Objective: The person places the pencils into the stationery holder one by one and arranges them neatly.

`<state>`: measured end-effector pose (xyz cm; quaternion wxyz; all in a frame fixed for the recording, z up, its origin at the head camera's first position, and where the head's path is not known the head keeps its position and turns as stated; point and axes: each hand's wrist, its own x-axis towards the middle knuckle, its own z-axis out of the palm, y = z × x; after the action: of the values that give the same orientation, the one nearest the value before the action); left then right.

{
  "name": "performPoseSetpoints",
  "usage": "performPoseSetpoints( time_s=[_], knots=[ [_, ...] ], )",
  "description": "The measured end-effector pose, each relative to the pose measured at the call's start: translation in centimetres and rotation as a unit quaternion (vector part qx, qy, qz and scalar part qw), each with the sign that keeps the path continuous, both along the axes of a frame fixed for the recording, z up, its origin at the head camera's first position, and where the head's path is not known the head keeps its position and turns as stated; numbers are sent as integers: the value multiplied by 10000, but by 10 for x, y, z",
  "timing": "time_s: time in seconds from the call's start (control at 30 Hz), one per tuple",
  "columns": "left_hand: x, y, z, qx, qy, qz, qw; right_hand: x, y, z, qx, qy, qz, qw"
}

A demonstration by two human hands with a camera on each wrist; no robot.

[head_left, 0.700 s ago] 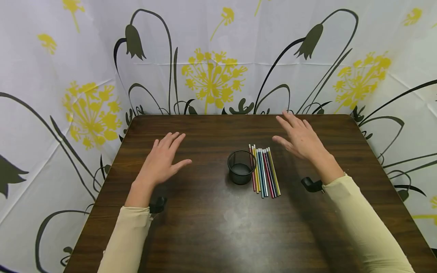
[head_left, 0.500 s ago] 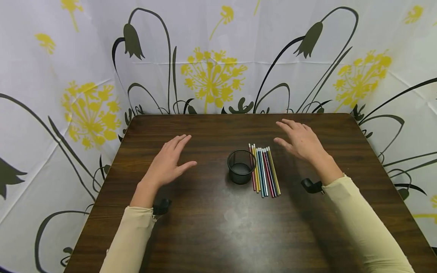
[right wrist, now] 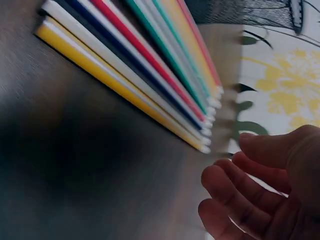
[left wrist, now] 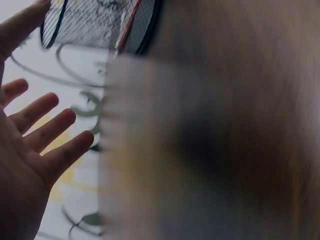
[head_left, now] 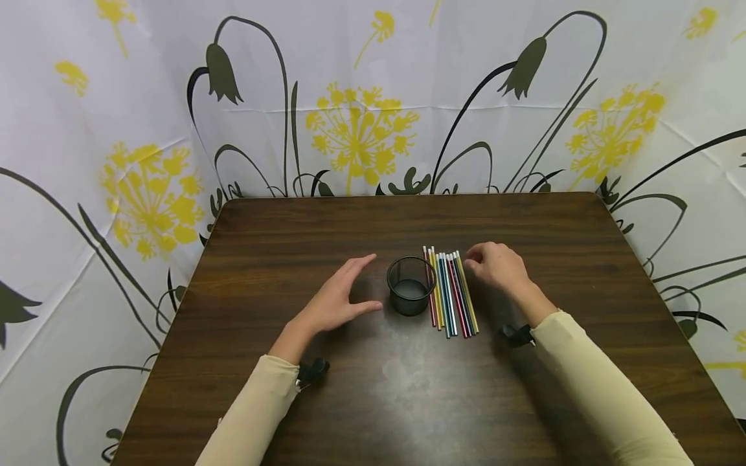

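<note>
A black mesh pencil cup point(head_left: 410, 304) stands upright on the table, with several pencils point(head_left: 453, 294) in red, yellow, green, white and dark blue lying side by side at its right. My left hand point(head_left: 332, 304) is just left of the cup, thumb and fingers spread toward it, apart from it. In the left wrist view the mesh cup point(left wrist: 90, 25) shows at the top beyond the thumb. My right hand point(head_left: 498, 265) hovers right of the pencils' white ends, its fingers loosely bent. The right wrist view shows nothing between the fingers, near the ends of the pencils point(right wrist: 135, 70).
The dark wooden table point(head_left: 373, 401) reaches back to a white curtain point(head_left: 361, 65) printed with yellow and grey-green flowers. A small black wrist camera point(head_left: 313, 371) sits on the left wrist, and a black wrist camera point(head_left: 516, 335) on the right.
My left hand has moved right and nearer to the cup. My right hand has come down toward the pencils, and its fingers have bent from a spread pose. Cup and pencils stay put.
</note>
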<state>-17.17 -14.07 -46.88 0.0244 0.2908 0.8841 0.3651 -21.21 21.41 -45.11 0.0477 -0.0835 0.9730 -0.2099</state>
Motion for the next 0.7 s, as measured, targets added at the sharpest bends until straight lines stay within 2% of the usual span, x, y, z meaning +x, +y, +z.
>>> performPoseSetpoints(
  time_s=[0.13, 0.3, 0.4, 0.43, 0.53, 0.63, 0.7],
  knots=[
    [0, 21, -9, 630, -314, -124, 9974, 0, 1, -17, -363, -365, -383, 9979],
    [1, 43, -14, 1228, -564, -100, 9908, 1, 2, -28, -515, -784, -516, 9943],
    [6, 52, -4, 1542, -787, -30, 9849, 1, 1, -31, -511, -883, -558, 9932],
    [6, 54, -5, 1636, -838, 5, 9830, 1, 0, -31, -504, -900, -570, 9930],
    [5, 60, -7, 1751, -994, 103, 9795, 0, -1, -31, -496, -961, -618, 9922],
    [-1, 65, -22, 1671, -965, 247, 9809, -2, -1, -31, -505, -1069, -613, 9911],
    [-2, 68, -24, 1700, -943, 273, 9805, -4, -1, -31, -525, -1135, -604, 9903]
  ],
)
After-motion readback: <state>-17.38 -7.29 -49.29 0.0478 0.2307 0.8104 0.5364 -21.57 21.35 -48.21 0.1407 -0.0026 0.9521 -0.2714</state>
